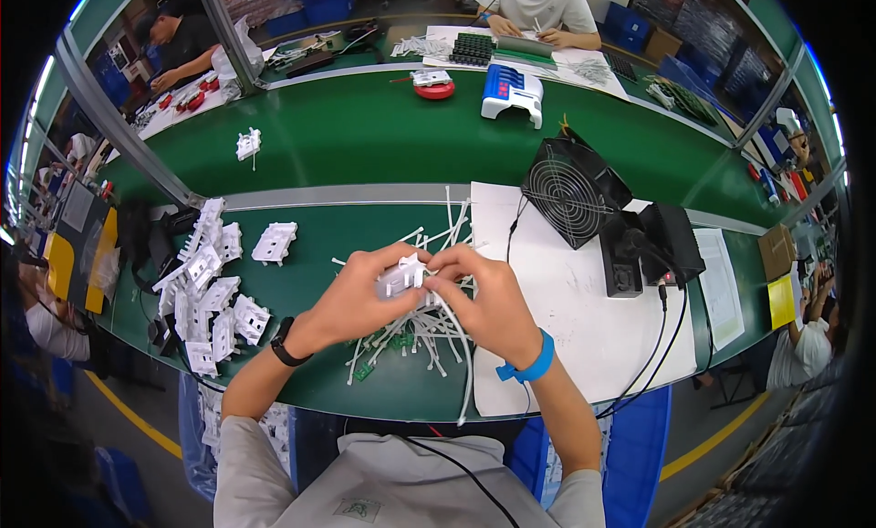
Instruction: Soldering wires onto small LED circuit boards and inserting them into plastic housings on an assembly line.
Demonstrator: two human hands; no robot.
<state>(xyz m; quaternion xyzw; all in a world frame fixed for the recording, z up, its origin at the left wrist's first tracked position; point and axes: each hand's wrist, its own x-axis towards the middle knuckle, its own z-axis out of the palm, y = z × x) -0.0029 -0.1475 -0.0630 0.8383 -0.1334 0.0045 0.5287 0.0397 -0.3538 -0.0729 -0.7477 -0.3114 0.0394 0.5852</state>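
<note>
Above the near edge of the green bench, my left hand (356,295) grips a white plastic housing (398,280) between thumb and fingers. At the housing's right end my right hand (488,300) is closed in a pinch on a white cable (468,364), which hangs down past the bench edge. The fingertips hide where cable and housing meet. Beneath both hands lies a loose heap of thin white cables (424,332) with small ends. A small green circuit board (365,371) rests among them.
Left, white housings (205,282) are piled, with one housing (275,242) apart. Right are a black fan (568,190), a black power box (673,240) with leads and a white sheet (557,345). Beyond, a green belt (356,126) carries a blue-and-white shell (512,94); a person sits opposite.
</note>
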